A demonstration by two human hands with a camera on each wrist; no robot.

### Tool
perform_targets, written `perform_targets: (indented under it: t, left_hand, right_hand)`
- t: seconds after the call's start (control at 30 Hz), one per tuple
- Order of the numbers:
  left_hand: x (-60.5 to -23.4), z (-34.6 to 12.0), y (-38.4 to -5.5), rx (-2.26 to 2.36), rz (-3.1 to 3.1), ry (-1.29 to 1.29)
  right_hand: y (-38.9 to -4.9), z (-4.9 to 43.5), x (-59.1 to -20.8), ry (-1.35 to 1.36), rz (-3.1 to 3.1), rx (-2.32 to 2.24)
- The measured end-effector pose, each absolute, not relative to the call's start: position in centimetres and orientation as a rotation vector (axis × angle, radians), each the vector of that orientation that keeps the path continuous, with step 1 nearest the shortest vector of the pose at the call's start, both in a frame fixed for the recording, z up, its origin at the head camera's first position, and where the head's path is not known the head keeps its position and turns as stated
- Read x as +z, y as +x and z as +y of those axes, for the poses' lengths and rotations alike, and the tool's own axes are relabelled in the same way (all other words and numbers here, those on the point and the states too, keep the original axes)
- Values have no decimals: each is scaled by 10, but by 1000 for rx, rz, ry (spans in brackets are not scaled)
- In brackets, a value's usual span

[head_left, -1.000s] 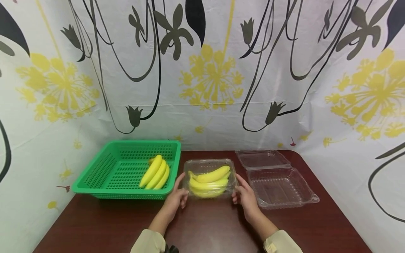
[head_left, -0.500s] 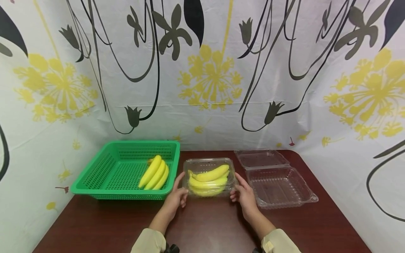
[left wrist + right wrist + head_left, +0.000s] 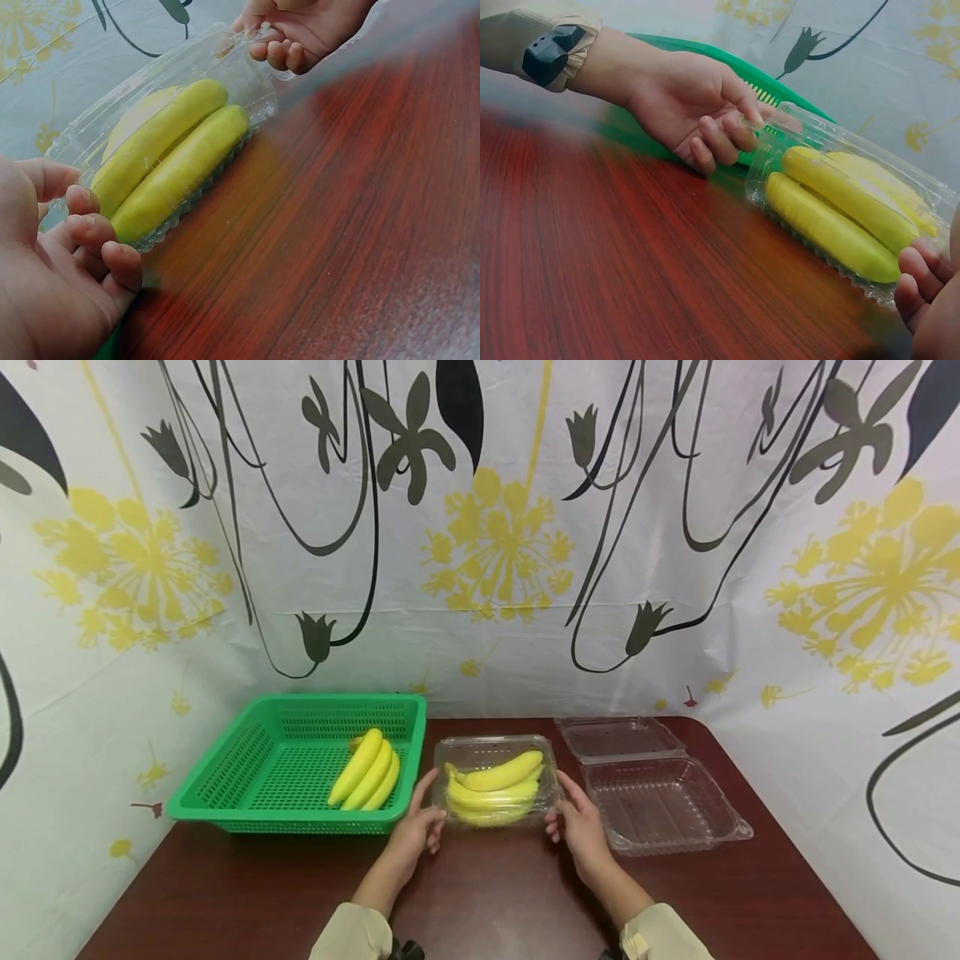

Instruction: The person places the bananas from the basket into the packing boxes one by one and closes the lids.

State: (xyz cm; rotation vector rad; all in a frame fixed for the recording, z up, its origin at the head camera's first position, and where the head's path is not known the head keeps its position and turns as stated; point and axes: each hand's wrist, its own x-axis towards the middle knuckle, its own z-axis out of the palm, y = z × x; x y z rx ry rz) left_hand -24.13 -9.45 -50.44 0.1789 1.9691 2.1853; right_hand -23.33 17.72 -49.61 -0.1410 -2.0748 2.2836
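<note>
A clear plastic clamshell container (image 3: 467, 748), its lid down, sits on the table between my hands. Inside lies a bunch of yellow bananas (image 3: 501, 775), seen through the plastic in all views. My left hand (image 3: 415, 827) grips the container's left side, thumb at the near corner and index finger along the edge. On the opposite side, my right hand (image 3: 585, 831) holds it the same way. The left wrist view shows the other fingers of the left hand (image 3: 75, 262) curled by the container's end. Part of the right hand (image 3: 930, 296) is cut off in its own wrist view.
To the left stands a green perforated basket (image 3: 281, 814) with another bunch of bananas (image 3: 367, 772) in its right part. On the right, a second clear clamshell (image 3: 671, 806) lies open, lid folded back. A patterned curtain (image 3: 480, 552) hangs behind the dark red table (image 3: 495, 893).
The container shifted very slightly away from me between the first and second frames, both hands keeping their hold. Since then almost nothing has moved.
</note>
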Motion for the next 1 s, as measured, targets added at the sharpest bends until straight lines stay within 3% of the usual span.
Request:
perform_targets:
  t: [1.0]
  left_hand:
    - [-505, -92, -243, 2242, 1956, 140]
  right_hand:
    - [-239, 174, -496, -137, -2054, 2244]
